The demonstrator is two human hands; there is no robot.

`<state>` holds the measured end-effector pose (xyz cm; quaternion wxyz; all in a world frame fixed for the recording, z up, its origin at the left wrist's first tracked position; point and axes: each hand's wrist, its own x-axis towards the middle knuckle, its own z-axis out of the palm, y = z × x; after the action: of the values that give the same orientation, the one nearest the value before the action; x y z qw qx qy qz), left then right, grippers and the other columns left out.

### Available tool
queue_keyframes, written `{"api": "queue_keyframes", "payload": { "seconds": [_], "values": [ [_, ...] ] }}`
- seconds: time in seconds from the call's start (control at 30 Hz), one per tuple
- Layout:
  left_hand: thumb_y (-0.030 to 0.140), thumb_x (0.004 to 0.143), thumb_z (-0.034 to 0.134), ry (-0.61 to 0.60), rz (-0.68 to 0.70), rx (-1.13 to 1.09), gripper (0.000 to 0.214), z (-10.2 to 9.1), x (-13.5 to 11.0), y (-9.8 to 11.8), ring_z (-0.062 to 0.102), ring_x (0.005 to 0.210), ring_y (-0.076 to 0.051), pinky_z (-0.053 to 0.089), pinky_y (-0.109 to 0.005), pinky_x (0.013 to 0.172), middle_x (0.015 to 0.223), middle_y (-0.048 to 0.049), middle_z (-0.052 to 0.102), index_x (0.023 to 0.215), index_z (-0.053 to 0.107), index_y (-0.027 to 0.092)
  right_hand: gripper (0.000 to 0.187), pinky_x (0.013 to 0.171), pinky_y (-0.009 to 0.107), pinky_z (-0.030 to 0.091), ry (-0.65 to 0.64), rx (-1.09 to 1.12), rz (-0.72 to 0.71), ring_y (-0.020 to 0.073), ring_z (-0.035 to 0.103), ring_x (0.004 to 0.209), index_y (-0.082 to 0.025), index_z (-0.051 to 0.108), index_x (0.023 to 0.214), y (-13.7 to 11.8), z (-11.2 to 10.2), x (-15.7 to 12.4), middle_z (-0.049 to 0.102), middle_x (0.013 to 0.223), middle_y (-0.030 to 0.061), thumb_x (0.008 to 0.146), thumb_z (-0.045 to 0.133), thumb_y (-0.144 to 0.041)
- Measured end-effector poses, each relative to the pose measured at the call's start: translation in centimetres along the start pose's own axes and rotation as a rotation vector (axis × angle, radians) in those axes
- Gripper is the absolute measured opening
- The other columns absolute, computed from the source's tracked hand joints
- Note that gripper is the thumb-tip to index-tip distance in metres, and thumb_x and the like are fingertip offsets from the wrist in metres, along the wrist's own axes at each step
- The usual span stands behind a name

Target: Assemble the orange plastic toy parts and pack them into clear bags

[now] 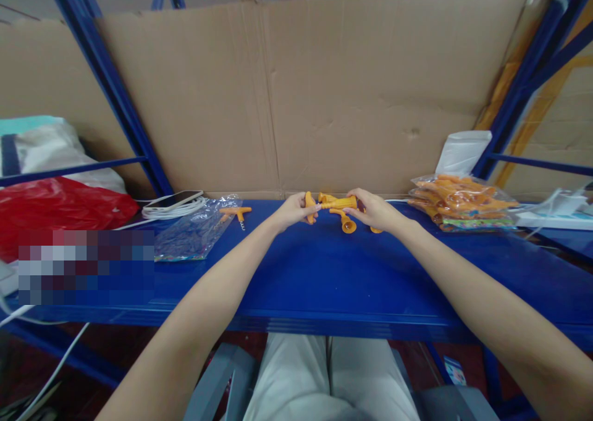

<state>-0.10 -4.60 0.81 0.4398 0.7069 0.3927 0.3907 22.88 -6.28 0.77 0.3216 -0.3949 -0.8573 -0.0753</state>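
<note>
My left hand (295, 212) pinches an orange T-shaped corkscrew handle (310, 206) above the blue table (324, 273). My right hand (370, 208) has its fingers closed around an orange flared sleeve (337, 202), held on its side. The sleeve's narrow end points at the handle; whether they touch, I cannot tell. Below my right hand, another orange piece with a round, cup-like end (348, 225) lies on the table. Part of a further orange piece (375, 229) shows under that hand. To the left lies an orange-handled corkscrew (238, 213) with its metal spiral bare.
Left are a clear plastic bag (188, 229), a phone (178, 199) on coiled white cable and a red bag (60, 208). Bagged orange parts (463, 199) lie at the right. A cardboard sheet (370, 94) stands behind, between blue metal posts (111, 87).
</note>
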Motion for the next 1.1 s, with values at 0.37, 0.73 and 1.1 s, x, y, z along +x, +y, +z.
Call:
{"api": "queue_keyframes", "payload": {
  "seconds": [0.37,0.73,1.1],
  "values": [
    [0.024,0.072,0.066,0.005,0.001,-0.01,0.023,0.2,-0.1,0.2,0.058,0.048,-0.009,0.049,-0.024,0.053,0.056,0.0021,0.06,0.078,0.046,0.013,0.027,0.054,0.025,0.037,0.024,0.097,0.023,0.0144,0.05,0.06,-0.017,0.049,0.094,-0.3,0.2,0.0,0.056,0.075,0.0045,0.08,0.051,-0.04],
    [0.027,0.072,0.066,-0.037,-0.039,-0.024,0.024,-0.5,-0.2,0.2,0.062,0.055,-0.01,0.051,-0.025,0.057,0.066,-0.0029,0.065,0.085,0.053,0.012,0.026,0.054,0.024,0.036,0.025,0.13,0.051,0.0135,0.048,0.059,-0.017,0.049,0.092,-0.5,0.2,0.0,0.054,0.072,0.0031,0.079,0.052,-0.038],
    [0.025,0.069,0.069,-0.149,-0.043,-0.077,0.025,-1.5,0.0,-0.4,0.064,0.065,-0.013,0.052,-0.028,0.064,0.076,-0.0066,0.068,0.084,0.056,0.011,0.028,0.051,0.022,0.033,0.075,0.142,0.057,0.0112,0.044,0.053,-0.017,0.049,0.088,0.0,0.4,-0.1,0.048,0.062,-0.0013,0.079,0.051,-0.043]
  ]
}}
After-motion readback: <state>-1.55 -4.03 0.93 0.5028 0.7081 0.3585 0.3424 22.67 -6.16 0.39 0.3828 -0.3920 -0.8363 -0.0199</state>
